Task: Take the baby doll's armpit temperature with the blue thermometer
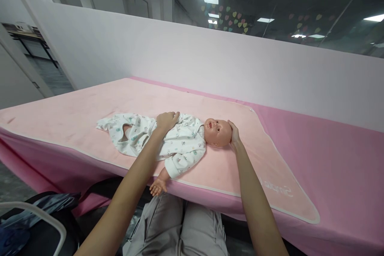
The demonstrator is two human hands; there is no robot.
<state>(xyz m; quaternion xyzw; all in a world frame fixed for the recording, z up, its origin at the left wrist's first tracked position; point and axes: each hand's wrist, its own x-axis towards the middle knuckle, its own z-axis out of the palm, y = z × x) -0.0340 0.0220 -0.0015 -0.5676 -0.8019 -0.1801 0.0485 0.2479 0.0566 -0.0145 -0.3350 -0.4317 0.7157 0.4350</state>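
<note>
A baby doll (218,133) lies on its back on a peach blanket (99,96), its head towards the right. It wears a white printed outfit (183,140); the trouser legs stretch left, and an opening shows some doll skin. The doll's near arm (162,180) hangs slightly over the table's front edge. My left hand (167,121) is closed over the clothed far side of the doll's middle, its fingertips partly hidden. Around the crown of the head curls my right hand (235,133), with some fingers tucked out of sight beneath it.
Under the blanket, a pink cloth (330,160) covers the table. A white half-wall (210,60) with glass above runs along the back. My legs (180,228) are against the front edge. A chair with a pale curved frame (57,224) stands at lower left, dark fabric on it.
</note>
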